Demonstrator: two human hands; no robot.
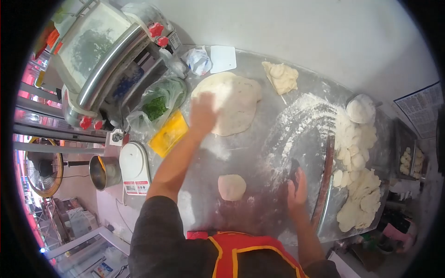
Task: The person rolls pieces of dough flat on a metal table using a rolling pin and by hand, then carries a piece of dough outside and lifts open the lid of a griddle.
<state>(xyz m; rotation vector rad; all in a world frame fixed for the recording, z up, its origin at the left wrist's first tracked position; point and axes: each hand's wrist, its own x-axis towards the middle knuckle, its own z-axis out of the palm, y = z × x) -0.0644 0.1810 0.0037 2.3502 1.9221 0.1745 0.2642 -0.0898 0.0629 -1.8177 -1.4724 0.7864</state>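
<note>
A broad, flattened sheet of dough (236, 109) lies at the back middle of the grey metal table. Over its left edge rests my left hand (204, 113), laid flat and slightly blurred. My right hand (298, 192) is held edge-on over the table at the right, its thumb apart from the stretched fingers and nothing seen in its grasp. A dark patch (295, 164) shows just past its fingertips. Between my forearms sits a small round dough piece (232, 187). Loose white flour (294, 118) is streaked across the tabletop beyond my right hand.
A long brown wooden strip (327, 171) stands right of my hand, with dough lumps (359, 199) and a flour bowl (360, 109) past it. At left are a white scale (134, 162), a yellow block (168, 133), a bag of greens (157, 106) and a steel-edged machine (111, 65).
</note>
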